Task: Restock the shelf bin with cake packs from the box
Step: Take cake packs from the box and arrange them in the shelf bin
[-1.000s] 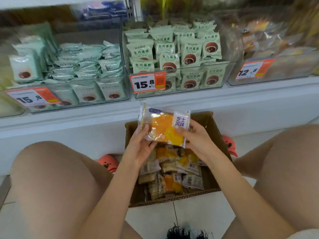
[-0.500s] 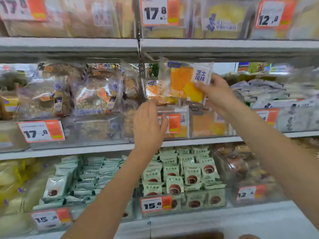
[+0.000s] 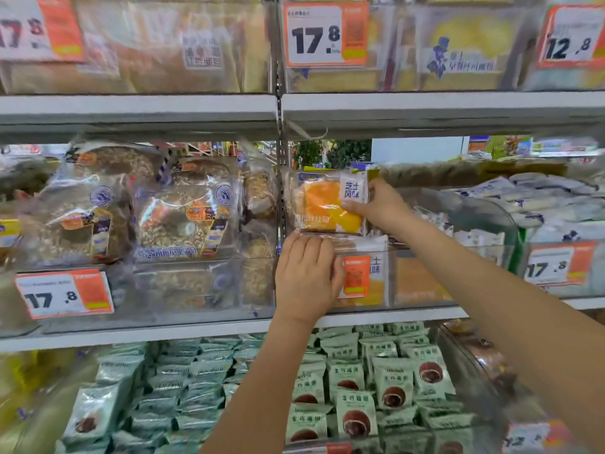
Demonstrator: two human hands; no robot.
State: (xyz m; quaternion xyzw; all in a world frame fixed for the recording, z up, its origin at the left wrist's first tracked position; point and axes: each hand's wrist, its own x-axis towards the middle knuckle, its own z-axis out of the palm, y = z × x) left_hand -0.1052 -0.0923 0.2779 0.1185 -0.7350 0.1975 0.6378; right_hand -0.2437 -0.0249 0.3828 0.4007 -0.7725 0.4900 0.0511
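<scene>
white shelf (image 3: 137,106) carries clear bin (image 3: 422,280).

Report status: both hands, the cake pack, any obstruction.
Right hand pinches orange cake pack above clear bin. Left hand flat on bin front. Nothing blocking.

Views: one only, head-worn wide-angle; nothing shared with a second view
Position: in front of the store shelving, close enough that both forearms reach the middle tier
Facing: forward at the shelf front, roughly level with the middle shelf (image 3: 137,332)
Upper edge: top-tier bins cut off, price tag (image 3: 325,34) large and near
Lower edge: green snack packs (image 3: 357,381) on the tier below, seen from above
Nearness: right hand (image 3: 381,204) and left hand (image 3: 306,280) at centre frame, arms entering from bottom and right
Distortion: shelf lines bow toward the edges; corners blurred
Depth: gap behind the middle tier shows further aisles, small and soft
</scene>
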